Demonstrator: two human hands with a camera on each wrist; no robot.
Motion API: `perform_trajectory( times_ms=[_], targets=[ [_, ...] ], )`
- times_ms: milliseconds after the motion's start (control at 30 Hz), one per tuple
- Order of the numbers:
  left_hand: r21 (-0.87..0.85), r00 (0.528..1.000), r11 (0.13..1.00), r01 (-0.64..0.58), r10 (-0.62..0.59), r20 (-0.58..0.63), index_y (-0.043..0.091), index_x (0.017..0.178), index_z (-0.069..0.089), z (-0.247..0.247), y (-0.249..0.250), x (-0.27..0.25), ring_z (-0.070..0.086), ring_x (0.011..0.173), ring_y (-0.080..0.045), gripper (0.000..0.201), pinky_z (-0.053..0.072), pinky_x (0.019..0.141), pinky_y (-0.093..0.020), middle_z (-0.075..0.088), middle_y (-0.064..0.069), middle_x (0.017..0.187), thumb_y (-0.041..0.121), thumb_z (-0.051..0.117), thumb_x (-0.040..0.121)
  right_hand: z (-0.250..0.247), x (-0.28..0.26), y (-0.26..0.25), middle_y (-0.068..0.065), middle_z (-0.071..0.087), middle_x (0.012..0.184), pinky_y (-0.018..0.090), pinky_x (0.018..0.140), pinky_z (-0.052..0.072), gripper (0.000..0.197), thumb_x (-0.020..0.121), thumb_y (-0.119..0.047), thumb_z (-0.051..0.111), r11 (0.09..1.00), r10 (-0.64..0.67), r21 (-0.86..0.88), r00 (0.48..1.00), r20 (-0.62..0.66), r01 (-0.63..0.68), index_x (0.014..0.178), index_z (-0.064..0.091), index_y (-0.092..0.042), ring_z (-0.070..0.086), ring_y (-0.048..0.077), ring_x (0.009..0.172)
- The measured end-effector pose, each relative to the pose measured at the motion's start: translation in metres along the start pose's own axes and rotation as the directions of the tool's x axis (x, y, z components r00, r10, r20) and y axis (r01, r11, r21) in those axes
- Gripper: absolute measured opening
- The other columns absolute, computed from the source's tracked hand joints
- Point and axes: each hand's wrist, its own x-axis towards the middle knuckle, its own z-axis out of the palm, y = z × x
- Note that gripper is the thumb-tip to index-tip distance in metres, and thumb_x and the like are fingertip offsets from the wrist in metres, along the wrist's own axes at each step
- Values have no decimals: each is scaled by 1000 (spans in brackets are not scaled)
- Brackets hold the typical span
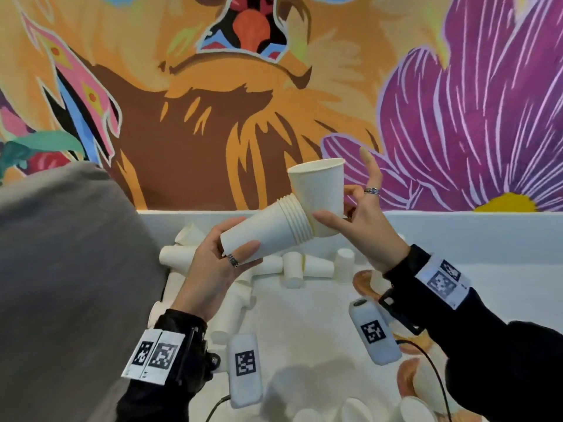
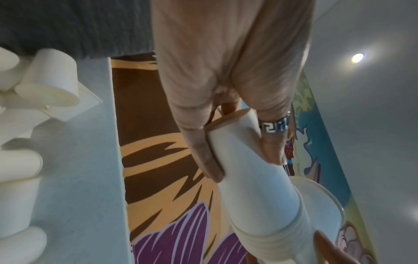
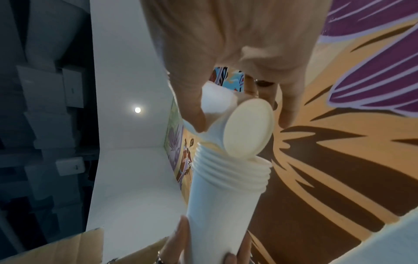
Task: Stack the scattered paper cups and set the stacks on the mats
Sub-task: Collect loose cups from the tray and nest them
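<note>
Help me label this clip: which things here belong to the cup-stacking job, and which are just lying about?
Job:
- stack of cups, held in the left hand
- single cup, held by the right hand at the stack's mouth
- loose cups on the table
- mat

Lying about:
- cardboard box
- wall mural

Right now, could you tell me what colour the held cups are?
Plain cream-white, unprinted; the stack shows best in the head view.

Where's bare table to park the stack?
Free: the white table centre, bordered by the cup row behind, the left pile and the mats on the right. Also far right. Crowded: back-left corner and near edge.
</note>
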Motion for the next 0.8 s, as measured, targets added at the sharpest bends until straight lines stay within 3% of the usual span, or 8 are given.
perform_trajectory(
  times_ms=[133,233,300,400,467,567,700,800],
  targets=[
    [-10,999,1000,9,-8,45,12,124,53,27,-10,7,62,108,-24,55,57,77,-29,59,-7,120,12,75,73,-32,-3,-5,-2,43,129,20,82,54,81,76,-20,76,999,-35,-28,999,14,35,121,22,-60,49,18,117],
    [-12,997,1000,19,-18,76,16,118,54,50,-17,10,63,104,-21,44,57,75,-28,59,-5,118,10,67,77,-52,-8,-7,13,46,126,41,89,55,74,62,-32,76,1000,6,17,999,-35,-6,111,29,-59,53,30,115],
    [-22,993,999,38,-35,110,15,120,54,65,-22,12,64,102,-19,42,57,76,-29,59,-4,117,8,64,79,-66,-10,-4,18,47,125,45,93,52,73,56,-34,77,998,36,51,995,-97,-32,107,27,-52,55,32,114],
    [-31,990,998,54,-49,132,14,123,53,85,-30,16,65,101,-18,44,57,77,-29,59,-4,119,9,64,81,-84,-13,4,19,47,125,41,95,50,70,58,-32,78,993,79,98,992,-96,-69,104,27,-40,55,29,114],
    [-54,989,997,62,-54,134,14,124,52,97,-35,18,65,101,-16,46,56,77,-28,58,-3,119,12,65,80,-95,-18,10,9,50,123,36,94,51,64,66,-33,77,985,136,109,990,-35,-132,108,30,-35,55,22,113],
    [-104,988,992,78,-63,143,15,124,51,114,-39,20,63,103,-17,51,57,78,-29,57,-2,118,18,66,75,-110,-28,15,-5,49,127,40,104,43,47,83,-58,51,970,243,-17,966,85,-243,122,38,-34,50,9,118],
    [-62,979,995,78,-65,193,19,116,55,137,-47,24,64,101,-18,42,57,77,-29,58,0,114,13,66,76,-126,-42,31,-11,36,134,28,102,40,96,58,-93,27,930,348,-211,904,248,-300,136,23,-36,41,4,124],
    [-5,975,997,77,-74,207,19,115,55,153,-53,30,66,96,-15,38,58,75,-30,59,1,111,7,66,81,-142,-48,39,-16,37,133,21,94,44,91,61,-90,31,937,334,-199,899,282,-286,136,21,-39,44,1,122]
  ],
)
